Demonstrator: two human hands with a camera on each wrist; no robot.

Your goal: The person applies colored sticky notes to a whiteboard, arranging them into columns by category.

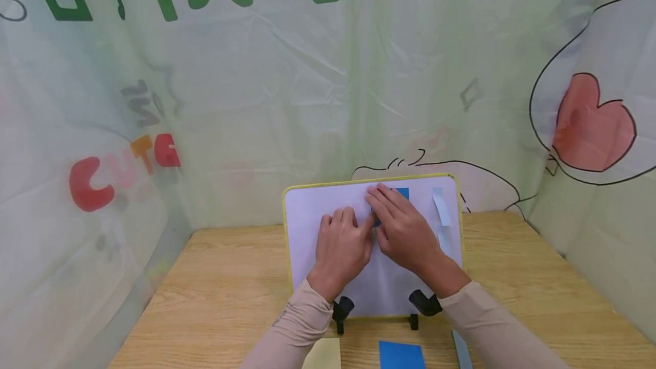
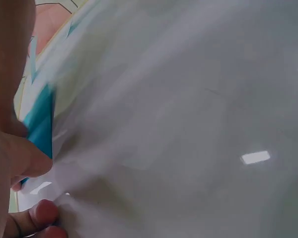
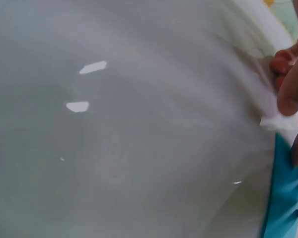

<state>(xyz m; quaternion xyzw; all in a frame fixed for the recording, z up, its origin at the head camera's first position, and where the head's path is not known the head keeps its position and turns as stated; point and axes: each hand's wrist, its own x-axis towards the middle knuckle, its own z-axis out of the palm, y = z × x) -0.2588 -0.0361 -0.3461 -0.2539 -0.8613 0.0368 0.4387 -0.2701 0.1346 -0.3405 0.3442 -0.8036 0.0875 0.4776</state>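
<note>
A square of blue paper (image 1: 404, 192) lies against the upper part of a whiteboard (image 1: 307, 204) with a yellow rim. My right hand (image 1: 407, 235) covers most of this paper, its extended fingers pressing over it. At the paper's lower left edge, the thumb of my left hand (image 1: 343, 246) touches it, while the other fingertips rest on the board. The left wrist view shows that thumb at the edge of the blue paper (image 2: 42, 121). In the right wrist view the blue paper (image 3: 284, 198) sits at the right side, with fingertips against it.
Light blue paper strips (image 1: 441, 209) hang at the board's right side. Black stand feet (image 1: 342, 307) hold the board on the wooden table (image 1: 225, 295). Nearer me lie a pale yellow sheet (image 1: 324, 352), another blue sheet (image 1: 402, 356) and a light blue piece (image 1: 462, 349). A printed curtain (image 1: 256, 101) hangs behind.
</note>
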